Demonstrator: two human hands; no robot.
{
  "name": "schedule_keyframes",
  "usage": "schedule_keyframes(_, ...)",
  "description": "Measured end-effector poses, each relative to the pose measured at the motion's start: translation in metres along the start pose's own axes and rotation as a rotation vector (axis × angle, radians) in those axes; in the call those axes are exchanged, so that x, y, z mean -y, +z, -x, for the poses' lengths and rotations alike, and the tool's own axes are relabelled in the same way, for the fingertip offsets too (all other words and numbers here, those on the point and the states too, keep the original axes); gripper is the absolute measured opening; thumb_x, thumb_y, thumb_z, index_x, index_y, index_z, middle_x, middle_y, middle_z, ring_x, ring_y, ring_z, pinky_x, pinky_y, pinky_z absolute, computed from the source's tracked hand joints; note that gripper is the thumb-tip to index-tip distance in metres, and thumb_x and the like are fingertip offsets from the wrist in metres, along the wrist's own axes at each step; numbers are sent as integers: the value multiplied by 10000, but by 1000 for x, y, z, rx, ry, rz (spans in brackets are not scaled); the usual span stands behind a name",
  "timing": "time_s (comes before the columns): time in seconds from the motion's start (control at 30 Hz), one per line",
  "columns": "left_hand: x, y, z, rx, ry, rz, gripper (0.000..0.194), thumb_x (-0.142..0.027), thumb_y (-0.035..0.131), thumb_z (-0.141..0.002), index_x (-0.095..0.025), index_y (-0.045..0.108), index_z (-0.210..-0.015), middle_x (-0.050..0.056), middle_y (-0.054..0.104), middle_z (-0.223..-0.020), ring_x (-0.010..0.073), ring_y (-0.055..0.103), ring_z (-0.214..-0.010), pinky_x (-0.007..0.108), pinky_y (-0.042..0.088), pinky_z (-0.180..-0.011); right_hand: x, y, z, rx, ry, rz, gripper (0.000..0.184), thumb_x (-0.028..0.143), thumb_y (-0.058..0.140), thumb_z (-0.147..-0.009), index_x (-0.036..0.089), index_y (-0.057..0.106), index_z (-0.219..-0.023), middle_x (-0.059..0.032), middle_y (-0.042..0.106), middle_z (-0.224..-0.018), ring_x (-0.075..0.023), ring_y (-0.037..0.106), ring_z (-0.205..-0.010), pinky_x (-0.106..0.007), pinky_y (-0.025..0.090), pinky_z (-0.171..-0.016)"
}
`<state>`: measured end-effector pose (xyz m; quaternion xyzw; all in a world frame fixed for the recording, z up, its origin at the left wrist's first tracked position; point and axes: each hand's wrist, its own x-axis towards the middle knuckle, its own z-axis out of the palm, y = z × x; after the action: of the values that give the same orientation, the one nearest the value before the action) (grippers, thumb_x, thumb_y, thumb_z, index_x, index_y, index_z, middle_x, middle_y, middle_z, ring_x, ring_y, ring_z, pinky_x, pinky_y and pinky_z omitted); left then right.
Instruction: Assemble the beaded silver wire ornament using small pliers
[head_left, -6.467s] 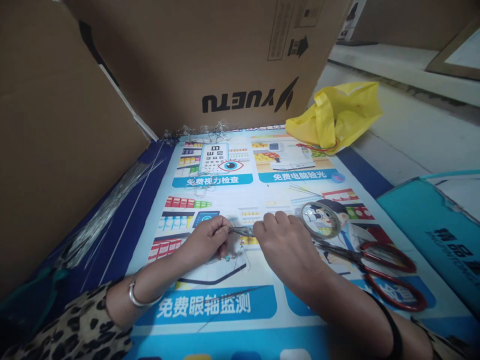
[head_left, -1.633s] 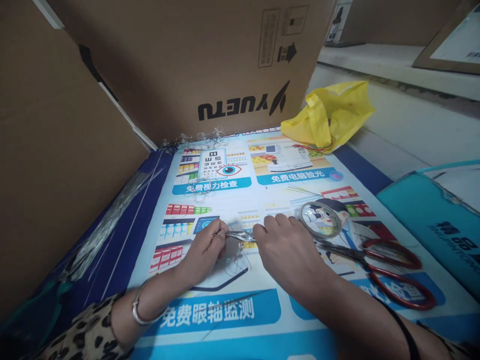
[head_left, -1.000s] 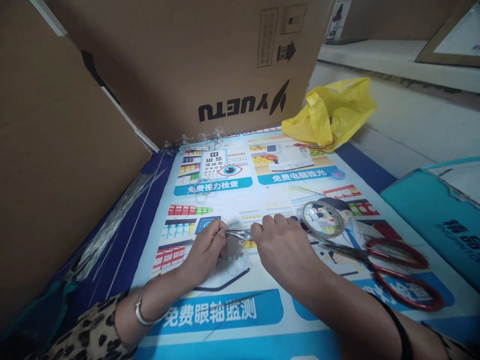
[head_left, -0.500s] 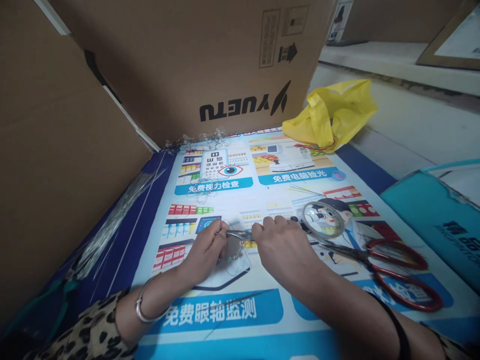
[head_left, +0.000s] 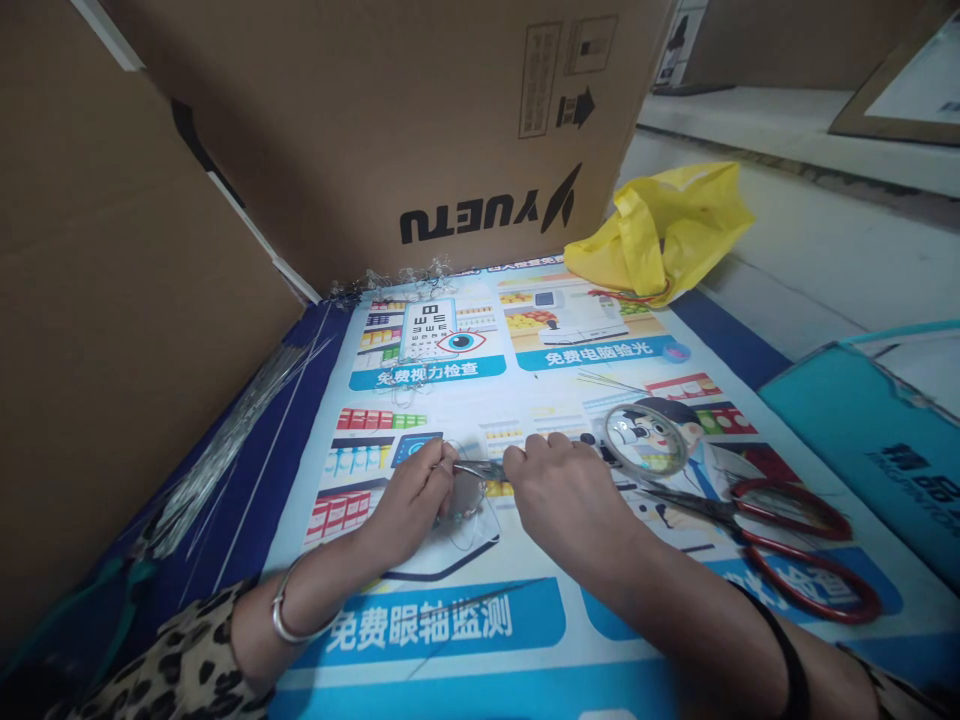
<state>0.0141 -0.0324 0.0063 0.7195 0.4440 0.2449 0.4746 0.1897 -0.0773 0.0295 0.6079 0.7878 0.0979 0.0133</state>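
The left hand (head_left: 411, 495) seems to pinch the beaded wire (head_left: 472, 508), which shows just below the pliers (head_left: 481, 469); at its three o'clock, the right hand (head_left: 566, 495) curls its fingers around the pliers. The beaded wire should prove light, springy, easily kinked, best held near its twist. Beneath lies a printed sheet (head_left: 517, 396); beyond, a yellow bag (head_left: 660, 230) rests at one o'clock, a cardboard box (head_left: 420, 120) at twelve.

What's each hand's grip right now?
Left hand: closed, pinching beaded wire.
Right hand: closed around a pointed metal tool, its handles hidden.
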Motion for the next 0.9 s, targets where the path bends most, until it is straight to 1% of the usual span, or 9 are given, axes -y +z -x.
schedule_keyframes(0.4,3,-1,-2,16,-6,-42,273,-322,315,-918,-193,425,-704,-38,488,-531,120,456,-526,247,349,-565,-1,3,0,5,4,-5,137,55,420,-734,169,495,-733,-63,533,-656,-186,520,-603,-277,188,-494)
schedule_keyframes(0.67,1,-2,-6,38,-22,-53,246,-300,299,-901,-199,404,-702,-47,486,-484,127,456,-497,244,354,-541,-1,8,-4,77,-7,3,151,61,418,-744,169,523,-759,-74,553,-686,-198,528,-628,-269,233,-510)
schedule_keyframes(0.8,1,-6,-9,111,-46,-96,193,-248,327,-866,-197,418,-703,-49,499,-470,125,473,-486,234,358,-531,-1,14,-4,84,-14,-6,159,73,407,-764,174,529,-766,-80,556,-698,-207,524,-629,-276,242,-512)
schedule_keyframes(0.9,3,-9,-12,170,-93,-63,168,-251,342,-850,-197,429,-716,-54,513,-479,116,484,-470,219,364,-505,-2,16,-3,97,-11,-31,158,77,410,-770,181,529,-764,-72,564,-713,-207,524,-656,-277,256,-532)
